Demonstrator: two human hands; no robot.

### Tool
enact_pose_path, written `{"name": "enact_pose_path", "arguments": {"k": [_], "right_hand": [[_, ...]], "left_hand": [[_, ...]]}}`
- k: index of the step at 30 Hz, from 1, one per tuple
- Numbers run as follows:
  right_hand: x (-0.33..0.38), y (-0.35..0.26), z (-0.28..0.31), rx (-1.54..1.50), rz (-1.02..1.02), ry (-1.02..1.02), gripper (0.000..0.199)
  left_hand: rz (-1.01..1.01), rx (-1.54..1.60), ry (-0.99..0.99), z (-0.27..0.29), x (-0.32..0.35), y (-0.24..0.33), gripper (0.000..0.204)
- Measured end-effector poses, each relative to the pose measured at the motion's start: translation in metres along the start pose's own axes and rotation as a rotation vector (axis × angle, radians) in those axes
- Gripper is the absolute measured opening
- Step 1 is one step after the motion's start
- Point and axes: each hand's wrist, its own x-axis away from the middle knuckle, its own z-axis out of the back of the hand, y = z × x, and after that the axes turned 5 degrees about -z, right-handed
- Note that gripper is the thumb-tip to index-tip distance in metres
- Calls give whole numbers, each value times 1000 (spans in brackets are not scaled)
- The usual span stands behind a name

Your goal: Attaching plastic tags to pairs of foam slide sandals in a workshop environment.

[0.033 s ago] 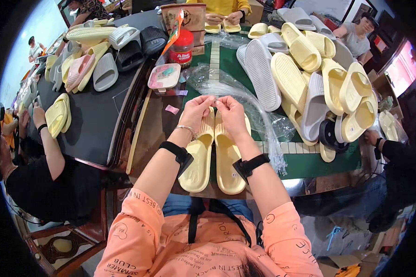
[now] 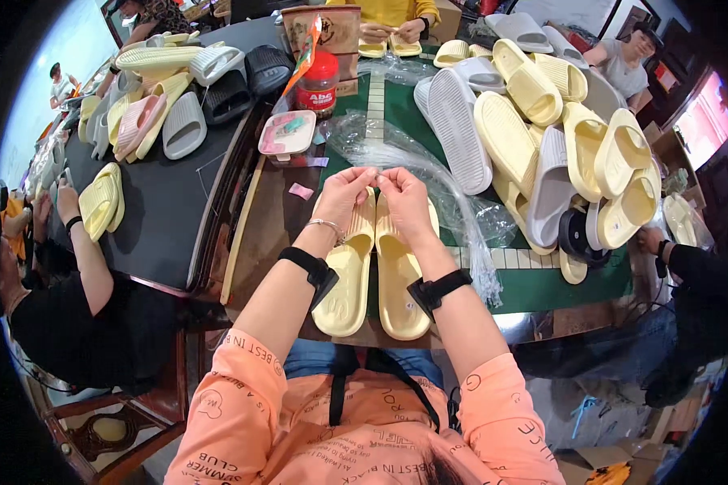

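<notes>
Both hands [image 2: 376, 198] meet, fingers seemingly pinching plastic bag [image 2: 429, 174] over yellow slippers [image 2: 372, 283].

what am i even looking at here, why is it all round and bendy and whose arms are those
There is no machine here. The picture comes from a wide fisheye camera worn on a person's head, looking down, so straight edges bend near the rim. The two forearms rising from the bottom belong to that person, who wears an orange printed top and black wrist straps.

The left hand and right hand meet fingertip to fingertip above a pair of pale yellow slippers lying side by side on the table. They seem to pinch something small; what it is cannot be made out. Crumpled clear plastic bags lie just behind, and a heap of yellow and grey slippers to the right. Other people sit around the table.
</notes>
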Motion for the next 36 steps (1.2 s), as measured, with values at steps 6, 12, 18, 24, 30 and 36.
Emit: {"name": "enact_pose_path", "arguments": {"k": [6, 12, 18, 24, 30, 36], "right_hand": [[1, -5, 0, -8, -21, -17, 11], [3, -8, 1, -24, -38, -23, 12], [-2, -2, -5, 85, 18, 73, 17], [43, -64, 27, 581, 189, 196, 15], [125, -23, 5, 597, 260, -214, 27], [128, -15, -27, 871, 69, -193, 49]], "left_hand": [[17, 14, 9, 0, 0, 0, 10], [13, -18, 2, -1, 2, -1, 14], [-35, -175, 79, 5, -2, -11, 28], [-25, -82, 143, 15, -10, -22, 41], [-278, -408, -2, 50, -40, -46, 34], [-256, -189, 95, 34, 0, 31, 31]]}}
